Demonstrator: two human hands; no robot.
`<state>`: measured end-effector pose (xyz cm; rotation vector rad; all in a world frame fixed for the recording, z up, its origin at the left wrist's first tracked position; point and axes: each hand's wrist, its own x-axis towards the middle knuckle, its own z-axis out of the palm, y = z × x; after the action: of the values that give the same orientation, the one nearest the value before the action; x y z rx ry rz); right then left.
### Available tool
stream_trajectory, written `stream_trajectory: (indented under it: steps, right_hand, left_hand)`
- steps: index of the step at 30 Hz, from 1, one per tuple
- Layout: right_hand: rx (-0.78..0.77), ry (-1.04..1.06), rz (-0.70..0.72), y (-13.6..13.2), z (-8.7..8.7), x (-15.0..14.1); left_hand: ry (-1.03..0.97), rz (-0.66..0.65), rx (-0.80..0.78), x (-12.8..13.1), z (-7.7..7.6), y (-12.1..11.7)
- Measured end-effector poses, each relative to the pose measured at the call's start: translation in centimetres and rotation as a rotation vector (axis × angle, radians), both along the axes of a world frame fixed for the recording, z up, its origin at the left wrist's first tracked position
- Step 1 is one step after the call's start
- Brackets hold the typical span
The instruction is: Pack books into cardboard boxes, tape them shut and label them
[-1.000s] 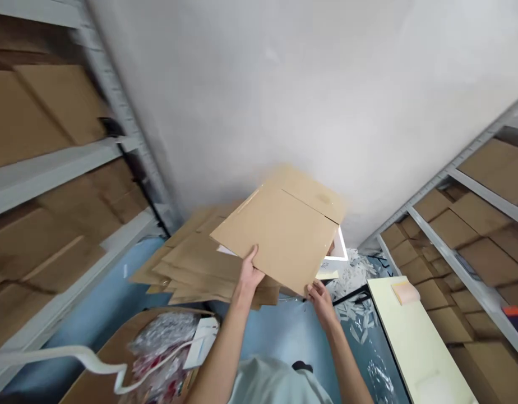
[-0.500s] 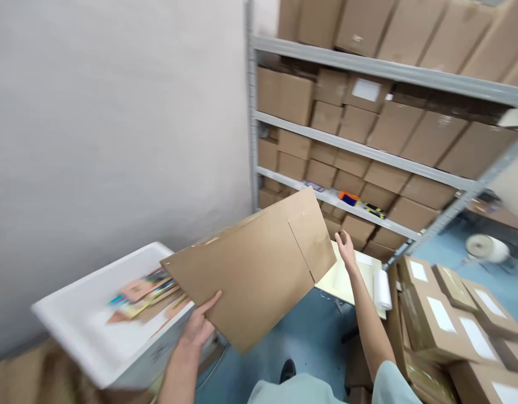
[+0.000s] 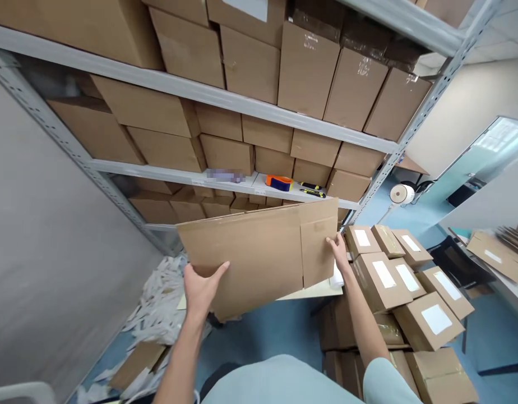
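A flattened cardboard box (image 3: 259, 252) hangs tilted in front of me, its short flap section to the right. My left hand (image 3: 203, 287) grips its lower left edge, thumb lying on the near face and the other fingers hidden behind. At the right edge, my right hand (image 3: 338, 249) holds the flap end, with the thumb in front. Behind the cardboard, part of a pale yellow work table (image 3: 311, 291) shows, and a white roll (image 3: 337, 276) lies near its right end, mostly covered by my right arm and the cardboard.
Ahead, a grey metal shelf (image 3: 284, 115) is packed with brown boxes. An orange and blue tape dispenser (image 3: 279, 182) and box cutters (image 3: 311, 189) lie on one shelf. Labelled cartons (image 3: 379, 280) are stacked at my right. White paper scraps (image 3: 158, 300) cover the floor at left.
My view has swung right toward the shelf, and the white tub has nearly left the picture. My right hand, earlier apart from the cardboard, now holds its right edge. The left keeps its grip.
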<state>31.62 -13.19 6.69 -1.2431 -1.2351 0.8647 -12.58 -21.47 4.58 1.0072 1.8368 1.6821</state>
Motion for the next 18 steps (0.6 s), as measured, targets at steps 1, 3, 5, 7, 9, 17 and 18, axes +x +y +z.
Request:
stream_trajectory:
  steps: [1,3,5,7,9,17,18]
  right_hand:
    - [0.008,0.009,-0.004,0.1,-0.8,0.0]
    - [0.002,0.028,-0.031,0.2,-2.5,-0.1]
    - [-0.026,0.041,-0.063,0.2,-4.3,-0.6]
    - [-0.059,0.045,-0.093,0.0,-5.8,-1.2]
    - [-0.089,0.040,-0.120,-0.3,-6.7,-1.9]
    - [-0.166,-0.046,-0.237,-1.9,-5.7,-5.2]
    - [-0.179,-0.053,-0.241,-2.0,-5.5,-5.7]
  left_hand:
    - [-0.019,-0.019,0.008,-0.2,-0.3,1.2]
    - [-0.094,-0.073,-0.002,-1.0,-0.9,3.3]
    - [-0.120,-0.160,0.011,-2.0,-1.5,5.3]
    - [-0.118,-0.212,0.019,-2.9,-2.0,7.1]
    - [-0.126,-0.242,0.011,-3.7,-2.5,8.7]
    - [-0.246,-0.330,-0.092,-4.9,-3.8,12.4]
    - [-0.252,-0.340,-0.103,-5.0,-4.0,12.6]
